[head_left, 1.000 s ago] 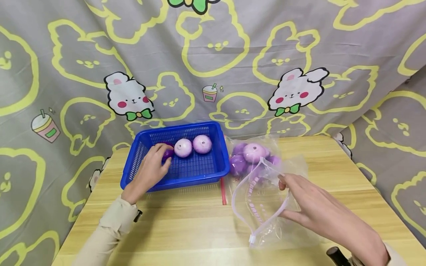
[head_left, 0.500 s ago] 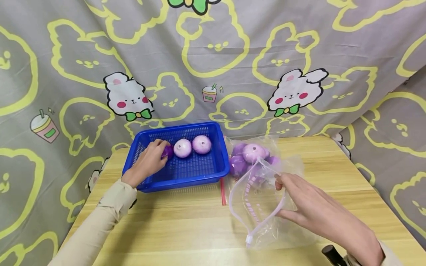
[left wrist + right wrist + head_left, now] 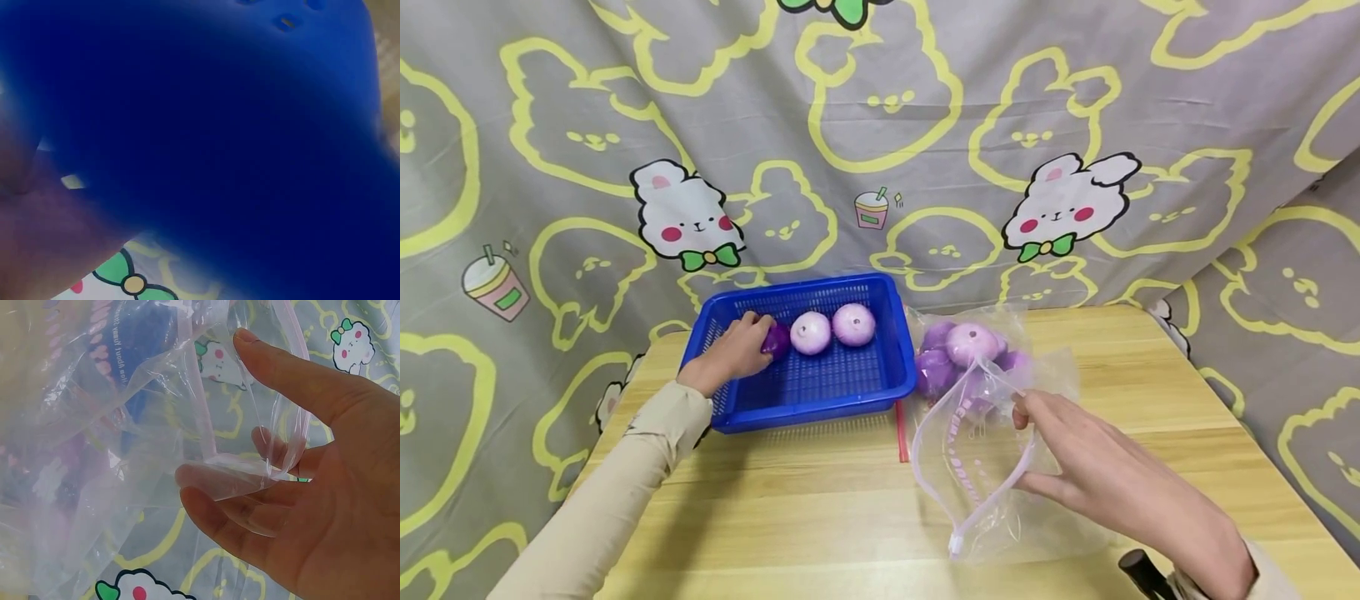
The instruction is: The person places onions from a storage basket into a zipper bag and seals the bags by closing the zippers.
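Note:
In the head view, my left hand (image 3: 737, 346) reaches into the blue basket (image 3: 812, 412), its fingers curled over a dark purple onion (image 3: 777, 342). Two paler onions (image 3: 811, 333) lie beside it in a row. The basket's blurred side (image 3: 219, 144) fills most of the left wrist view, so the fingertips are hidden there. My right hand (image 3: 1082, 458) holds a clear zip bag (image 3: 951, 483) by its mouth, which gapes toward the left. In the right wrist view, thumb and fingers stand spread on either side of the bag's film (image 3: 231, 481). A white slider (image 3: 956, 543) sits on the zip's near end.
Behind the held bag lies another clear bag with several purple onions (image 3: 973, 343), right of the basket. Its red zip strip (image 3: 902, 433) lies along the wooden table (image 3: 790, 508). A patterned grey curtain (image 3: 925, 125) hangs close behind the basket.
My left hand has shifted slightly to the left and settled closer over the dark purple onion. The right hand and the held bag have drifted a little to the left.

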A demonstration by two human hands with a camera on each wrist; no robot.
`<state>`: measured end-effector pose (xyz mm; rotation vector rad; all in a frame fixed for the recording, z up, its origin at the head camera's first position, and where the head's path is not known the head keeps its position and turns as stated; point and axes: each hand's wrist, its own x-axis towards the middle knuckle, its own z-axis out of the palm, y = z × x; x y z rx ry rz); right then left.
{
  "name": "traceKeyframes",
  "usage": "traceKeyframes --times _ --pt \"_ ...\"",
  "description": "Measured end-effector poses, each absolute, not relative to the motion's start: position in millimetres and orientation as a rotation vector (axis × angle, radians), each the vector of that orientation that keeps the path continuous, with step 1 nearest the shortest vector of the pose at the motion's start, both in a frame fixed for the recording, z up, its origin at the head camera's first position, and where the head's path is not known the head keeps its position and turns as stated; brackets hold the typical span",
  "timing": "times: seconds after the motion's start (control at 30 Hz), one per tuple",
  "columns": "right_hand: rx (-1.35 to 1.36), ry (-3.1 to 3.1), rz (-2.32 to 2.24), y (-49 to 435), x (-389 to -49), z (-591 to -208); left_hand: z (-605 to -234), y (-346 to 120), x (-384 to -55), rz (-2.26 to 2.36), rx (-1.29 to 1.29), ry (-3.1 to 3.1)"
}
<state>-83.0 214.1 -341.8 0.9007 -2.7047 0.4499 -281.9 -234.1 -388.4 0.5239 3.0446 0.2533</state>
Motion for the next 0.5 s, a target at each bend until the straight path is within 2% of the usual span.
traceKeyframes --times 0.5 --pt "0.916 -2.692 0.462 210.1 -86.0 -349.0 -363.3 -224.9 -292.2 0.097 0.395 2.813"
